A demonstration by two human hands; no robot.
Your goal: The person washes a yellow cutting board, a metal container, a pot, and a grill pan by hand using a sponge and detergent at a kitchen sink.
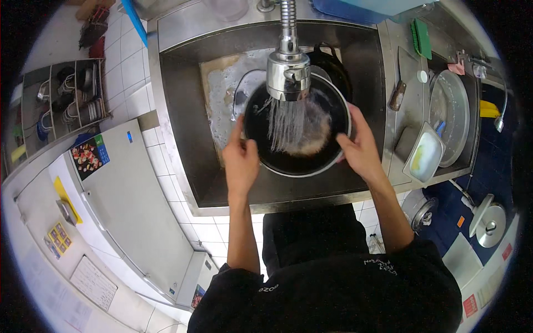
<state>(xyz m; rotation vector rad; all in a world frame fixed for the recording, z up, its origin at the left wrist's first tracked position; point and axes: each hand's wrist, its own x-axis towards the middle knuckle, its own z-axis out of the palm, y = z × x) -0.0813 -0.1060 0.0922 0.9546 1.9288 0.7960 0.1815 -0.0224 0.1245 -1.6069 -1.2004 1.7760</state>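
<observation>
In the head view, a round pot (258, 154) with a black inside and a pale rim is held between my hands over the sink. A thin wire handle (235, 93) loops out on its left. My left hand (241, 162) grips the pot's left rim. On the right side, my right hand (360, 145) clasps the rim with the thumb on top. Water streams into the pot from a chrome faucet spray head (288, 77), which hides part of the far rim. Cloudy liquid shows inside. Behind the pot lies a black pan (343, 75), partly covered.
The steel sink (179, 125) has foamy water over a pale board (220, 62). Along its right ledge are a knife (399, 91), a green scouring pad (422, 38) and a steel container (424, 154). A large basin (460, 125) stands farther right, and a blue tub (354, 10) behind.
</observation>
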